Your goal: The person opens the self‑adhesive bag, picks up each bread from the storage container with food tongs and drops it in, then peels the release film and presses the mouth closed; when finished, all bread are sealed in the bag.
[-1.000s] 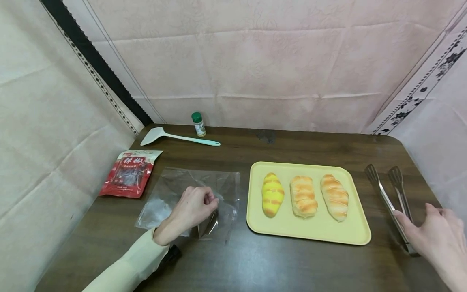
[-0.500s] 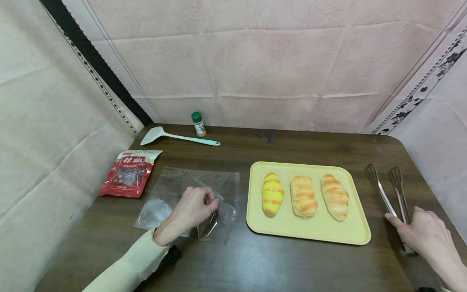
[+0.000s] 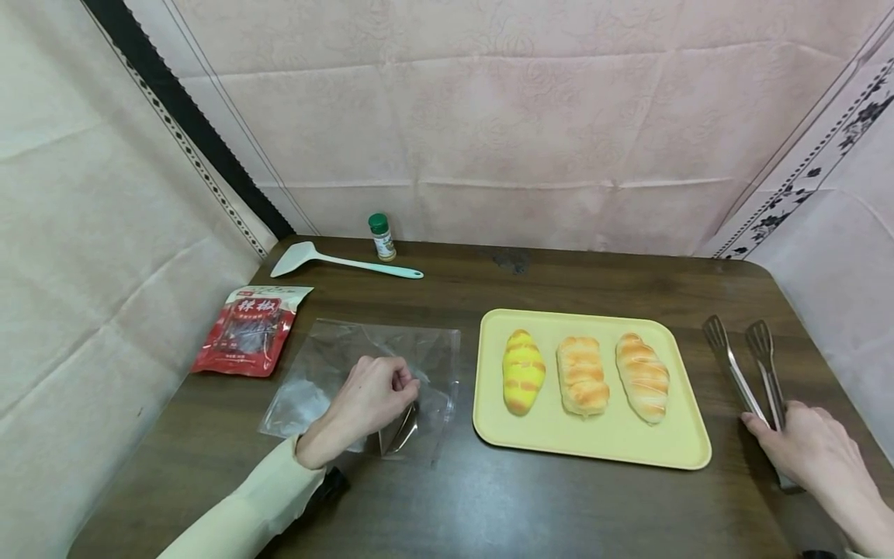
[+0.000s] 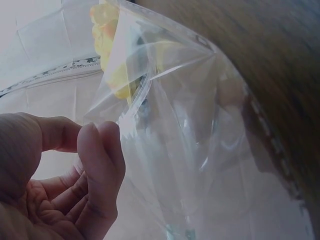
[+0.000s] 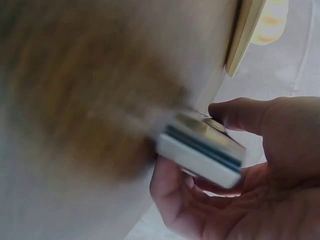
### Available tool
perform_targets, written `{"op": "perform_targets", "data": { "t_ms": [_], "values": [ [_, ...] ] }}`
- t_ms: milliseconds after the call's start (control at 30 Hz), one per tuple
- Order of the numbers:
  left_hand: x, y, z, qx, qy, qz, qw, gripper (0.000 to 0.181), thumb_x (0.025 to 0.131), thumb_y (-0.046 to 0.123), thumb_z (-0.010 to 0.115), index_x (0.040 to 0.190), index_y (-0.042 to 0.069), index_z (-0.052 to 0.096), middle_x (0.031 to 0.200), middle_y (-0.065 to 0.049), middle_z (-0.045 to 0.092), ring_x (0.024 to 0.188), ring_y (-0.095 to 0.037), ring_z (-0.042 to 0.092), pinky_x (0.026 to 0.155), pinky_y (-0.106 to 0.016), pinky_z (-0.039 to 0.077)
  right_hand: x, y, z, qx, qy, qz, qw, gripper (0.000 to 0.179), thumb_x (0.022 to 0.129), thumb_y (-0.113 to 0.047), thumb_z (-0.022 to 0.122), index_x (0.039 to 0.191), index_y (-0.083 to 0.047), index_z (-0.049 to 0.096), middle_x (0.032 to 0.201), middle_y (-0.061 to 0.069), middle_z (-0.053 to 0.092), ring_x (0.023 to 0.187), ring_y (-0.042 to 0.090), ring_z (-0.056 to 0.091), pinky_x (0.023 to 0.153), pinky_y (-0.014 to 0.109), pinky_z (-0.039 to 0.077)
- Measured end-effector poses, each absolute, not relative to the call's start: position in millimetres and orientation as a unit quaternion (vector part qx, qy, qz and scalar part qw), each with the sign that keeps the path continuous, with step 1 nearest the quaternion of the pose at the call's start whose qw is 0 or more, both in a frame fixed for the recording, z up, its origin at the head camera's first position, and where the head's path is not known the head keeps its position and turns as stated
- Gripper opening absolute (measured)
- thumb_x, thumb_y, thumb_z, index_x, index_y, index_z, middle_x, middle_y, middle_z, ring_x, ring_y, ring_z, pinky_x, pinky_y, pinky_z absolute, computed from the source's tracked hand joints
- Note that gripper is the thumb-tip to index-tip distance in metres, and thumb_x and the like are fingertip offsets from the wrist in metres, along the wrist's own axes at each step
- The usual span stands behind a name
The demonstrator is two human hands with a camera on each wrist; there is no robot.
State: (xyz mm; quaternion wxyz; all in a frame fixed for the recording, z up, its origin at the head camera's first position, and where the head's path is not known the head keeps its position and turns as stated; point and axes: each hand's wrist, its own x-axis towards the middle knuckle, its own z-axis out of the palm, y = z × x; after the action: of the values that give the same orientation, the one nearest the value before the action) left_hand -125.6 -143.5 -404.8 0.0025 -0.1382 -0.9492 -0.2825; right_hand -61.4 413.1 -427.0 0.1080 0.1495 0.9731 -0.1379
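The left hand [image 3: 370,392] has its thumb and fingertips together, pinched on the edge of the clear plastic bag [image 3: 433,357], which lies left of centre in the lower half of the frame. In the left wrist view the film rises to that pinch and the bag gapes beneath it. Such thin film probably slips and folds easily, so a light, steady pinch on one layer, with the wrist raised, should serve better than a pull.

At the lower right of the frame the right hand [image 3: 813,446] has its grip clamped on the metal tongs [image 3: 745,387], thumb on one side and curled fingers on the other; their arms stand apart, heads toward the top of the frame. Whether they are clear of the tabletop [image 3: 503,512] I cannot tell. A hold a little forward of the closed end would likely give better control of the squeeze. The tongs are best lifted before being brought leftward, since the yellow tray [image 3: 594,450] with its three bread rolls [image 3: 583,376] sits just beside them.
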Motion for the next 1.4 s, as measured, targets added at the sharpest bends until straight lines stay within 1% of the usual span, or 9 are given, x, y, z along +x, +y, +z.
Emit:
{"op": "perform_targets", "data": {
  "t_ms": [267, 367, 500, 667, 800, 900, 1200, 1267, 1400],
  "values": [
    [-126, -143, -405, -0.141, -0.95, -0.279, 0.005, 0.021, 0.092, 0.008, 0.076, 0.073, 0.014, 0.069, 0.062, 0.007, 0.064, 0.055, -0.005, 0.052, 0.058, -0.023, 0.044, -57, 415, -421, 0.156, 0.972, -0.154, 0.079, 0.058, 0.11, -0.034, 0.046, 0.099, 0.023, 0.051, 0.091, 0.043, 0.053, 0.085, 0.056, 0.058, 0.072, 0.06, 0.049],
    [-127, -143, -405, -0.14, -0.95, -0.278, 0.002, 0.022, 0.093, 0.009, 0.076, 0.073, 0.014, 0.069, 0.062, 0.007, 0.064, 0.055, -0.005, 0.053, 0.058, -0.024, 0.044, -57, 416, -419, 0.172, 0.968, -0.165, 0.081, 0.058, 0.108, -0.037, 0.045, 0.102, 0.021, 0.051, 0.085, 0.036, 0.058, 0.081, 0.054, 0.061, 0.068, 0.057, 0.051],
    [-127, -143, -405, -0.139, -0.951, -0.277, -0.001, 0.022, 0.093, 0.009, 0.076, 0.073, 0.014, 0.068, 0.062, 0.007, 0.064, 0.054, -0.005, 0.052, 0.058, -0.024, 0.044, -52, 417, -420, 0.177, 0.966, -0.18, 0.059, 0.063, 0.108, -0.038, 0.047, 0.114, 0.024, 0.05, 0.088, 0.038, 0.062, 0.083, 0.055, 0.062, 0.064, 0.054, 0.051],
    [-127, -142, -404, -0.138, -0.951, -0.276, -0.002, 0.022, 0.093, 0.009, 0.076, 0.074, 0.014, 0.068, 0.062, 0.006, 0.064, 0.055, -0.006, 0.052, 0.058, -0.024, 0.044, -38, 410, -421, 0.156, 0.97, -0.187, 0.01, 0.072, 0.109, -0.037, 0.051, 0.131, 0.031, 0.044, 0.105, 0.051, 0.063, 0.093, 0.07, 0.062, 0.067, 0.06, 0.052],
    [-127, -142, -404, -0.138, -0.951, -0.277, -0.002, 0.022, 0.093, 0.009, 0.076, 0.073, 0.014, 0.068, 0.062, 0.006, 0.063, 0.055, -0.006, 0.052, 0.058, -0.024, 0.044, -25, 394, -416, 0.166, 0.967, -0.191, 0.018, 0.08, 0.112, -0.045, 0.049, 0.14, 0.029, 0.039, 0.126, 0.056, 0.056, 0.109, 0.077, 0.055, 0.078, 0.068, 0.051],
    [-127, -142, -403, -0.137, -0.951, -0.276, -0.002, 0.022, 0.093, 0.009, 0.075, 0.073, 0.014, 0.068, 0.062, 0.007, 0.063, 0.055, -0.006, 0.052, 0.058, -0.024, 0.044, -16, 381, -413, 0.17, 0.966, -0.192, 0.026, 0.081, 0.112, -0.048, 0.048, 0.143, 0.026, 0.038, 0.132, 0.055, 0.052, 0.113, 0.077, 0.053, 0.082, 0.07, 0.05],
    [-129, -142, -403, -0.143, -0.952, -0.272, 0.003, 0.021, 0.093, 0.009, 0.076, 0.073, 0.014, 0.068, 0.062, 0.007, 0.064, 0.056, -0.006, 0.053, 0.06, -0.026, 0.045, 5, 336, -405, 0.122, 0.967, -0.224, 0.005, 0.068, 0.11, -0.047, 0.056, 0.142, 0.013, 0.049, 0.113, 0.043, 0.07, 0.101, 0.067, 0.066, 0.073, 0.065, 0.053],
    [-129, -142, -404, -0.146, -0.951, -0.272, 0.007, 0.021, 0.092, 0.009, 0.075, 0.073, 0.014, 0.068, 0.062, 0.007, 0.064, 0.056, -0.006, 0.053, 0.06, -0.026, 0.045, 9, 324, -402, 0.108, 0.968, -0.225, 0.006, 0.066, 0.109, -0.045, 0.058, 0.142, 0.012, 0.05, 0.111, 0.042, 0.071, 0.095, 0.061, 0.069, 0.072, 0.063, 0.054],
    [-130, -142, -404, -0.151, -0.949, -0.275, 0.009, 0.021, 0.092, 0.008, 0.075, 0.073, 0.014, 0.068, 0.063, 0.006, 0.065, 0.056, -0.006, 0.054, 0.059, -0.025, 0.045, 17, 297, -400, 0.079, 0.972, -0.22, -0.02, 0.062, 0.107, -0.04, 0.065, 0.141, 0.011, 0.053, 0.09, 0.026, 0.073, 0.078, 0.039, 0.069, 0.064, 0.051, 0.053]
  ]
}}
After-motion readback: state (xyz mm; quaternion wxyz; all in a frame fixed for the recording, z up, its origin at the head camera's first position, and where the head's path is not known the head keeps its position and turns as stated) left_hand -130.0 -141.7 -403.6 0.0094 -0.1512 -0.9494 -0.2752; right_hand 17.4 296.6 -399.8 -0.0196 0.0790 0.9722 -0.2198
